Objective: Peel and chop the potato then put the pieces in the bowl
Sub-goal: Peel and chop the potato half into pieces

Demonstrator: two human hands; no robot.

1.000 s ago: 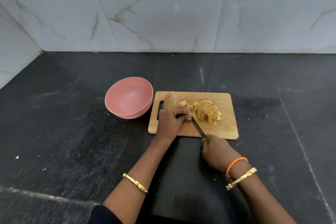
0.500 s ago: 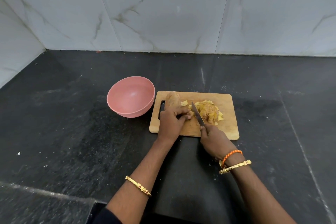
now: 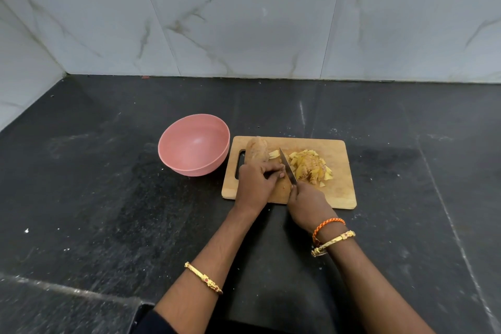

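A wooden cutting board (image 3: 336, 192) lies on the dark counter. On its left end lies a long brown potato (image 3: 257, 152). My left hand (image 3: 254, 184) grips the potato's near end with curled fingers. My right hand (image 3: 307, 205) grips the handle of a knife (image 3: 288, 167), whose blade points away from me and sits just right of my left fingers. A pile of yellow potato pieces and peel (image 3: 309, 165) lies right of the blade. The empty pink bowl (image 3: 193, 145) stands left of the board.
A white marble-tiled wall (image 3: 244, 16) rises behind the black stone counter (image 3: 108, 198) and along its left side. The counter's front edge runs at the lower left.
My right hand has moved forward onto the board, bringing the knife blade up beside my left fingers. My left hand has stayed on the potato.
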